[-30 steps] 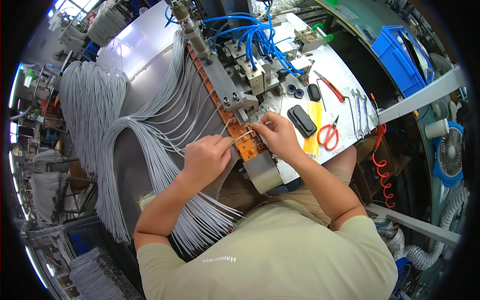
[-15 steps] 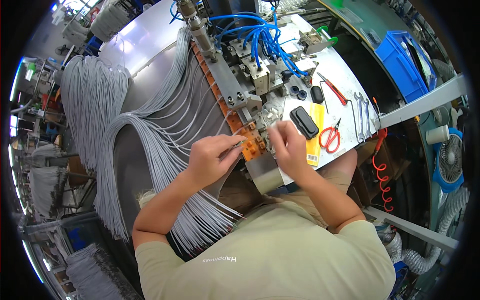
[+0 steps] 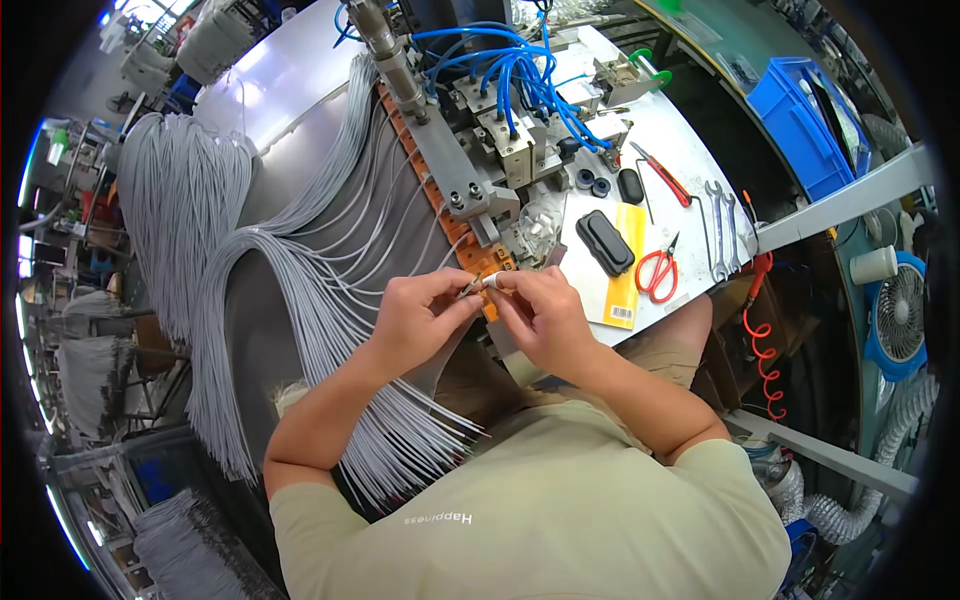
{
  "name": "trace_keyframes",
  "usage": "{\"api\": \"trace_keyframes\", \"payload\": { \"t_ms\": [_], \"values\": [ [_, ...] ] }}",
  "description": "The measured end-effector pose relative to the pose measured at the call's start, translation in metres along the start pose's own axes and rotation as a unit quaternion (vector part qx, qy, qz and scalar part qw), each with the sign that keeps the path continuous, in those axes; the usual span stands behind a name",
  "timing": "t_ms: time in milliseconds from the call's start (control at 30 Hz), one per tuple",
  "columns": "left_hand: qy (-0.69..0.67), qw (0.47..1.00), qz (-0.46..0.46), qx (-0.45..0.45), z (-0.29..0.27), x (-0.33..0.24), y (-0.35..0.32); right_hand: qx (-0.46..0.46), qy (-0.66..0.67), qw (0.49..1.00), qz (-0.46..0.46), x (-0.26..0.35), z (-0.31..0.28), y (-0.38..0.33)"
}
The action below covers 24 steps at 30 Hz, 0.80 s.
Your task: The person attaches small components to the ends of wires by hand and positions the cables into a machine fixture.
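Head view, as I look down from afar: over the near end of a long orange slotted fixture strip (image 3: 480, 258), the bare left hand (image 3: 418, 318) has thumb and fingers pinched around a thin grey cable (image 3: 467, 288). The bare right hand (image 3: 548, 315) pinches a small white piece (image 3: 490, 281) just beside it; I cannot tell whether the two touch. Left of the strip drapes a thick grey cable bundle (image 3: 262, 250); right of it, I see red-handled metal scissors (image 3: 664, 257) near a black oblong case (image 3: 605, 243).
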<state>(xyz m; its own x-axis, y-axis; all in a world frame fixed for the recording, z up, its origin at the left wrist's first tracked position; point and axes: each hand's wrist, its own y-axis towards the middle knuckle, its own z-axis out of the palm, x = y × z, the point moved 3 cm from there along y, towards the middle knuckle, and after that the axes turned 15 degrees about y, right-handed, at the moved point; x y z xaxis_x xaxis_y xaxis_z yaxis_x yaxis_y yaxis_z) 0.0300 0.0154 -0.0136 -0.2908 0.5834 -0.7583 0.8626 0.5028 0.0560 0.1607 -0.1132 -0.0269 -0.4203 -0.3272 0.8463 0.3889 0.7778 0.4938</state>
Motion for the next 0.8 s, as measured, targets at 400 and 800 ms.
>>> {"api": "trace_keyframes", "payload": {
  "t_ms": [400, 800],
  "values": [
    [-0.006, 0.999, -0.031, -0.004, -0.001, 0.001, -0.001, 0.035, -0.029, 0.999, -0.003, 0.003, 0.002, 0.001],
    [-0.013, 0.999, 0.038, 0.022, 0.0, -0.003, 0.0, 0.105, 0.025, 0.994, -0.005, -0.005, -0.006, 0.007]
  ]
}}
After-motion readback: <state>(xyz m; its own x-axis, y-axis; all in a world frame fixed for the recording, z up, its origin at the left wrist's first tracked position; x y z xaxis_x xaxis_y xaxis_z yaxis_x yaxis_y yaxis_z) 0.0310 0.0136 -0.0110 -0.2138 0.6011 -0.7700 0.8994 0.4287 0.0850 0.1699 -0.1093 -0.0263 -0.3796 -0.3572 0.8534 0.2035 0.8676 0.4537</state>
